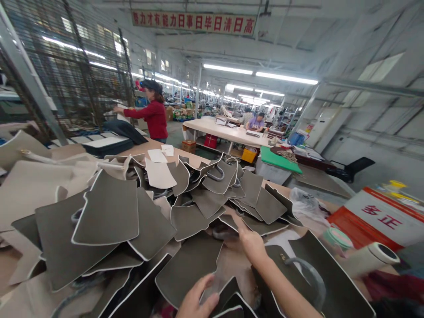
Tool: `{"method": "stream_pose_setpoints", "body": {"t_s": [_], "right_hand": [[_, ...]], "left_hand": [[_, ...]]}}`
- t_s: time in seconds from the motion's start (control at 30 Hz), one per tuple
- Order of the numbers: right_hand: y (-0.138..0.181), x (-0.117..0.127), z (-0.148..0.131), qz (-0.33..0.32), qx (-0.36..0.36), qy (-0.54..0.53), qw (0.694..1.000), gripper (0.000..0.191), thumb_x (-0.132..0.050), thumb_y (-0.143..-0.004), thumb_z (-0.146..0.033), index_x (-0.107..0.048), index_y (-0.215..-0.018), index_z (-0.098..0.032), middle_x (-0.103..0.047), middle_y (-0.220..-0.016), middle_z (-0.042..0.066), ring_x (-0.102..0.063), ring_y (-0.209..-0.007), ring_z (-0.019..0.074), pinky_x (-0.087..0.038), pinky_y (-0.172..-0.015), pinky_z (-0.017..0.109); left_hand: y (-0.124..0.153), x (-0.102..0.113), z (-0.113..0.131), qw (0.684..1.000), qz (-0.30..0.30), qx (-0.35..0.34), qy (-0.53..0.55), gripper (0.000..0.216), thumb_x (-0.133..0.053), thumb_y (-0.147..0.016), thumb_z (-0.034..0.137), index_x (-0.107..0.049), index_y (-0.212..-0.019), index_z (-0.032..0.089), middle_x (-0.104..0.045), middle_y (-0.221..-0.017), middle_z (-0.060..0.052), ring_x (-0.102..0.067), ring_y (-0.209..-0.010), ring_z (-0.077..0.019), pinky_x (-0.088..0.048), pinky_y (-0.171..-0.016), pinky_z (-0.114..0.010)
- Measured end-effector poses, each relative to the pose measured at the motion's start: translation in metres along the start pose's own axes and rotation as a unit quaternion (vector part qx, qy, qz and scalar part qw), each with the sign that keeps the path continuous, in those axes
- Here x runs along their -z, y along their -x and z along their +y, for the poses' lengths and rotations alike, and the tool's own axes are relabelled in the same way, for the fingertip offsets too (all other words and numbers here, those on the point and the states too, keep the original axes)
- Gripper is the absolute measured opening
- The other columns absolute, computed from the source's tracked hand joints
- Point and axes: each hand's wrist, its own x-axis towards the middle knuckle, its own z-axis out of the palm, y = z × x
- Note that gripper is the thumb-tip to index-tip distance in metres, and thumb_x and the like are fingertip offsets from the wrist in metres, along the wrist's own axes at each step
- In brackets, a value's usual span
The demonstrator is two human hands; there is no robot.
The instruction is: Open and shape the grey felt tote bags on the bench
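The left hand [195, 302] pinched a dark grey, white-edged cut panel [188, 265] at six o'clock of the heap on the table [8, 265]. The right hand [252, 243], open, seemingly touched a neighbouring grey panel [261, 226] at one o'clock. Freeing one piece probably wanted a firm edge grip.

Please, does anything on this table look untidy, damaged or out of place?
The grey panels lie in a loose heap, overlapping and tilted every way, not stacked. The right hand reaches into them. No damage or spill shows.
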Motion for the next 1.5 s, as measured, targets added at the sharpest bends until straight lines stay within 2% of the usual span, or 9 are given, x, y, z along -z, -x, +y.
{"method": "stream_pose_setpoints", "body": {"t_s": [0.17, 0.3, 0.4, 0.5, 0.63, 0.83, 1.1, 1.23, 1.5], "right_hand": [[0.109, 0.046, -0.047, 0.241, 0.15, -0.007, 0.959, 0.03, -0.032, -0.082, -0.007, -0.055, -0.102, -0.012, -0.066, -0.085, 0.011, -0.062, -0.073, 0.0187, -0.044, -0.065, 0.029], [0.174, 0.058, -0.095, 0.348, 0.256, -0.106, 0.896, 0.032, -0.027, -0.088, -0.016, -0.058, -0.094, -0.017, -0.069, -0.084, 0.003, -0.063, -0.076, 0.0147, -0.046, -0.065, 0.023], [0.195, 0.075, -0.097, 0.277, 0.203, -0.229, 0.911, 0.025, -0.039, -0.087, -0.03, -0.058, -0.099, -0.02, -0.067, -0.094, 0.003, -0.061, -0.086, 0.0142, -0.047, -0.075, 0.022], [0.198, 0.096, -0.076, 0.252, -0.05, -0.345, 0.903, 0.027, -0.043, -0.084, -0.03, -0.058, -0.103, -0.019, -0.06, -0.108, 0.008, -0.052, -0.103, 0.0204, -0.042, -0.088, 0.034], [0.196, 0.108, -0.063, 0.135, -0.25, -0.574, 0.768, 0.034, -0.048, -0.077, -0.04, -0.06, -0.093, -0.013, -0.063, -0.081, 0.009, -0.059, -0.073, 0.0208, -0.048, -0.059, 0.03], [0.213, 0.122, -0.096, 0.002, -0.223, -0.752, 0.621, 0.027, -0.058, -0.07, -0.042, -0.055, -0.07, -0.015, -0.051, -0.053, -0.004, -0.044, -0.045, 0.0078, -0.035, -0.043, 0.019], [0.223, 0.131, -0.121, -0.016, -0.186, -0.701, 0.688, 0.021, -0.055, -0.07, -0.034, -0.046, -0.06, -0.017, -0.046, -0.045, -0.008, -0.041, -0.04, 0.0068, -0.033, -0.041, 0.018], [0.224, 0.111, -0.15, -0.041, -0.171, -0.653, 0.737, 0.015, -0.05, -0.069, -0.027, -0.045, -0.059, -0.017, -0.045, -0.045, -0.007, -0.042, -0.039, 0.0073, -0.034, -0.039, 0.018], [0.236, 0.083, -0.166, -0.021, -0.187, -0.604, 0.774, 0.011, -0.043, -0.068, -0.026, -0.044, -0.059, -0.019, -0.044, -0.048, -0.006, -0.044, -0.041, 0.0092, -0.037, -0.04, 0.02]], "left_hand": [[-0.011, -0.035, 0.04, 0.913, -0.023, 0.175, 0.368, 0.049, -0.059, -0.07, 0.048, -0.052, -0.107, 0.017, -0.055, -0.116, -0.015, -0.053, -0.104, -0.0279, -0.044, -0.082, -0.041], [0.01, -0.045, 0.046, 0.885, 0.052, 0.156, 0.436, 0.029, -0.067, -0.061, 0.024, -0.056, -0.085, 0.014, -0.066, -0.088, -0.011, -0.059, -0.091, -0.0265, -0.045, -0.079, -0.037], [0.046, -0.037, 0.051, 0.891, 0.011, 0.088, 0.446, 0.033, -0.069, -0.061, 0.019, -0.057, -0.091, 0.013, -0.067, -0.088, -0.01, -0.059, -0.092, -0.025, -0.044, -0.082, -0.034], [0.086, -0.023, 0.059, 0.899, -0.04, 0.061, 0.432, 0.035, -0.066, -0.067, 0.024, -0.055, -0.1, 0.015, -0.065, -0.097, -0.01, -0.059, -0.094, -0.0243, -0.043, -0.083, -0.036], [0.129, -0.009, 0.066, 0.919, -0.064, 0.059, 0.386, 0.041, -0.062, -0.071, 0.032, -0.052, -0.107, 0.016, -0.062, -0.105, -0.01, -0.058, -0.097, -0.0249, -0.043, -0.084, -0.038], [0.165, -0.006, 0.045, 0.949, -0.045, 0.079, 0.303, 0.054, -0.057, -0.07, 0.044, -0.047, -0.115, 0.017, -0.061, -0.108, -0.011, -0.057, -0.098, -0.0265, -0.044, -0.083, -0.04], [0.165, 0.001, 0.036, 0.975, 0.21, -0.061, -0.045, 0.058, -0.053, -0.071, 0.046, -0.04, -0.117, 0.015, -0.046, -0.122, -0.014, -0.045, -0.111, -0.0256, -0.036, -0.091, -0.037], [0.16, -0.016, 0.056, 0.99, 0.057, -0.088, -0.097, 0.023, -0.045, -0.079, 0.038, -0.053, -0.078, 0.016, -0.058, -0.075, -0.002, -0.056, -0.073, -0.0164, -0.044, -0.068, -0.027], [0.152, -0.036, 0.036, 0.993, 0.055, 0.015, -0.101, 0.013, -0.05, -0.069, 0.028, -0.05, -0.066, 0.015, -0.054, -0.059, 0.0, -0.053, -0.058, -0.0135, -0.04, -0.052, -0.022]]}}
